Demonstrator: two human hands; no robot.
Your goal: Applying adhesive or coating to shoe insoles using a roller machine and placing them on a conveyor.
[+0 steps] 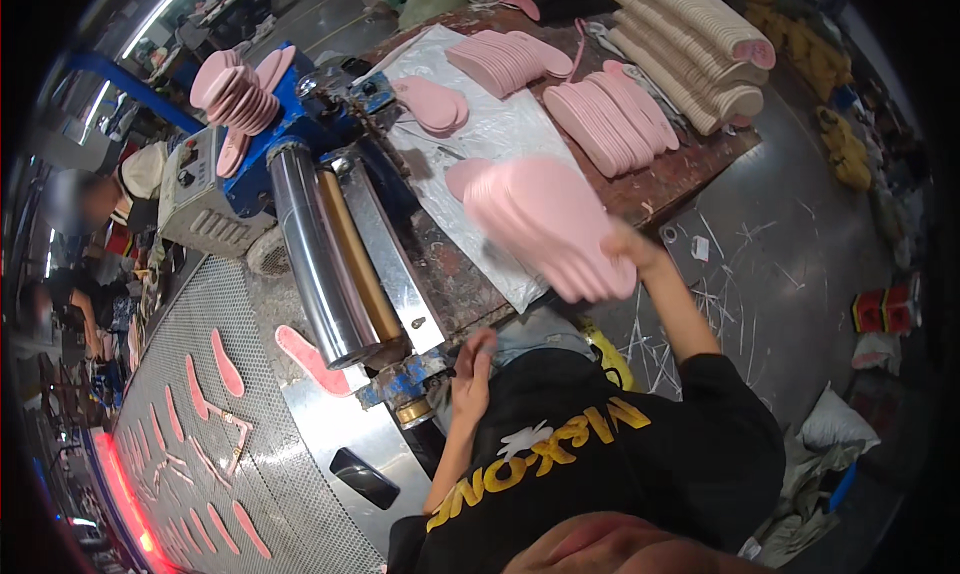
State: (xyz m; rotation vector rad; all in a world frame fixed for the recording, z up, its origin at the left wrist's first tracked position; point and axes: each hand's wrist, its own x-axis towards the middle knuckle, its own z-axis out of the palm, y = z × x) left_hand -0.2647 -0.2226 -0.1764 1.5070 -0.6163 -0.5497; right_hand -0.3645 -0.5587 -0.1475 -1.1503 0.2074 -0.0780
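My right hand [632, 250] grips the edge of a thick stack of pink insoles [545, 219]. The stack hangs tilted over the table and is blurred by motion. My left hand [473, 374] is raised beside the end of the roller machine [318, 254], fingers stretched out and nothing in them. More pink insoles [240, 94] are piled on top of the machine's blue housing. One pink insole [312, 359] lies flat by the roller's lower end, partly on the metal plate [350, 434].
A perforated conveyor [225, 434] to the left carries several pink pieces towards a glowing red opening [130, 494]. Stacks of pink insoles [610, 119] and beige insoles [690, 49] stand on the table [690, 184]. A phone [364, 477] rests on the plate. People work at the far left.
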